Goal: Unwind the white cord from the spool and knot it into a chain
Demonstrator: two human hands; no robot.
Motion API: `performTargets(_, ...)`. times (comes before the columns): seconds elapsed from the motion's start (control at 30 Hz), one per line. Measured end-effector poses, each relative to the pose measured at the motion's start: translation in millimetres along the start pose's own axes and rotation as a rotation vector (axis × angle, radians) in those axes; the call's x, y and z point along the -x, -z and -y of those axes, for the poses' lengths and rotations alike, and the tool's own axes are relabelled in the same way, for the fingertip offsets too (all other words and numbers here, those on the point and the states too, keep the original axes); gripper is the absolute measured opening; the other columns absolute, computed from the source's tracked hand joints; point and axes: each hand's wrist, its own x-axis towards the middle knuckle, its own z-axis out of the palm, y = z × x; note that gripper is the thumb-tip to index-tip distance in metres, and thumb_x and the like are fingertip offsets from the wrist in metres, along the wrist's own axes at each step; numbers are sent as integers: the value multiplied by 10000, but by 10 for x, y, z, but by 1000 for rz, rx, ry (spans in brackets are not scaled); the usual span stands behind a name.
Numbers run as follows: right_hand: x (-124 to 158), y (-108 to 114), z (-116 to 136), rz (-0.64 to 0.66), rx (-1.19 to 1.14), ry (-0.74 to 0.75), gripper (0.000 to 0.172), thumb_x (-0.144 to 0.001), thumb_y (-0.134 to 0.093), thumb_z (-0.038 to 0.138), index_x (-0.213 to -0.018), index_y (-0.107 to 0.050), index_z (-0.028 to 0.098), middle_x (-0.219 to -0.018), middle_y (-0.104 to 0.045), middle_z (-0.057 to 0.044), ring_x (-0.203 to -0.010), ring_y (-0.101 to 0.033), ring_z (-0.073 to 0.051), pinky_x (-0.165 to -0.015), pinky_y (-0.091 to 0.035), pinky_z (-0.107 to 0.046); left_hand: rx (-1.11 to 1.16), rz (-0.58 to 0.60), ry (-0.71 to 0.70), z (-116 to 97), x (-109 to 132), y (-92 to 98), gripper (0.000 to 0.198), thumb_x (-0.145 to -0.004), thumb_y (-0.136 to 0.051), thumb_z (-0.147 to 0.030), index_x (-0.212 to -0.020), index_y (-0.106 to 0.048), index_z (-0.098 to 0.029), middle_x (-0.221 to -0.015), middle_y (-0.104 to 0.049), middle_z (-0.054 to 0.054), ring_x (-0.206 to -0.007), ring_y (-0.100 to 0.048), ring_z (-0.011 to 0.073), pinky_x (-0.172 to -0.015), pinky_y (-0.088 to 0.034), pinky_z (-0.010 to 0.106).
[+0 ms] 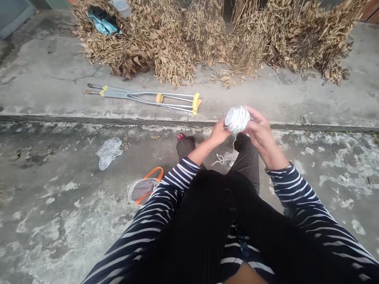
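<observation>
Between my hands is a spool of white string (pixel 237 119), wound thickly, with its pale round end turned to the left. My left hand (pixel 219 133) is closed at its lower left side, the fingertips partly hidden behind it. On the other side my right hand (pixel 261 132) grips the spool with thumb and fingers. A strand hangs down from the windings, and a loose tangle of white string (pixel 222 159) shows below, between my legs.
A pair of crutches (pixel 142 96) with yellow pads lies on the raised concrete ledge (pixel 56 94). Behind them are heaps of dried plants (pixel 171 39), with a blue and black cloth (pixel 103 21). A clear plastic bag (pixel 109 153) and an orange-handled bag (pixel 143 189) lie on the lower ground.
</observation>
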Motion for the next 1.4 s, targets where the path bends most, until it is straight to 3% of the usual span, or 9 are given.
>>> performTargets(0.17,-12,37,46,36,-45,-54,502,-628,-817,260,-1126,-750,273,-1175,-749,-31,-906,-702,-216,-696,-634,-386,123,86,149,-98,-15,-155,177,-827,-773,-263,-894,-729,-105,-775,-763,70,-713,-731,188,-668,-585,282)
performTargets(0.33,-91,230,-18,47,-120,-87,520,-647,-792,282,-1161,-718,275,-1173,-730,-31,-782,-661,-167,-656,-632,-365,103,191,240,-79,189,12,300,-977,-610,-366,-788,-622,-133,-549,-622,-10,-444,-566,75,-449,-387,178)
performTargets(0.6,-100,234,-109,62,-93,-80,535,-688,-763,273,-1216,-682,296,-1149,-718,-30,-850,-672,-190,-698,-645,-382,-253,143,107,-19,397,66,200,-908,-726,-351,-873,-687,-158,-548,-582,-55,-463,-496,71,-543,-371,211)
performTargets(0.73,-107,294,-158,68,-134,-129,491,-697,-739,293,-1183,-667,287,-1169,-715,-41,-945,-687,-220,-742,-654,-402,-65,231,225,-29,406,60,284,-995,-600,-415,-979,-682,-144,-535,-607,-36,-389,-480,81,-490,-372,223)
performTargets(0.83,-111,372,-220,38,-245,-213,420,-662,-723,287,-1078,-659,271,-1172,-724,-32,-986,-683,-213,-741,-662,-360,165,342,355,-46,430,133,346,-986,-604,-466,-913,-634,-130,-656,-694,42,-486,-618,117,-478,-425,223)
performTargets(0.93,-107,455,-261,22,-273,-238,380,-662,-720,324,-1028,-639,262,-1156,-730,-34,-1014,-688,-221,-743,-672,-362,228,376,418,-23,479,275,379,-937,-672,-480,-836,-623,-118,-783,-736,100,-630,-700,138,-505,-476,213)
performTargets(1.1,-114,621,-214,39,-193,-160,373,-693,-704,340,-1052,-629,273,-1097,-731,-53,-1171,-671,-280,-843,-675,-431,43,350,474,93,574,626,325,-909,-676,-391,-744,-645,-113,-692,-709,77,-545,-632,101,-492,-465,197)
performTargets(1.3,1,777,-194,-29,-194,-101,388,-712,-694,313,-1097,-645,300,-1086,-739,-40,-1166,-671,-261,-816,-673,-392,-318,176,388,201,569,1115,249,-857,-644,-306,-665,-655,-148,-654,-687,38,-544,-591,99,-526,-443,194)
performTargets(1.4,140,777,-204,-52,-201,-116,380,-725,-694,293,-1102,-651,300,-1097,-744,-33,-1127,-682,-245,-775,-670,-368,-530,144,316,260,561,1190,208,-826,-674,-268,-643,-660,-171,-637,-673,25,-635,-632,142,-613,-468,216)
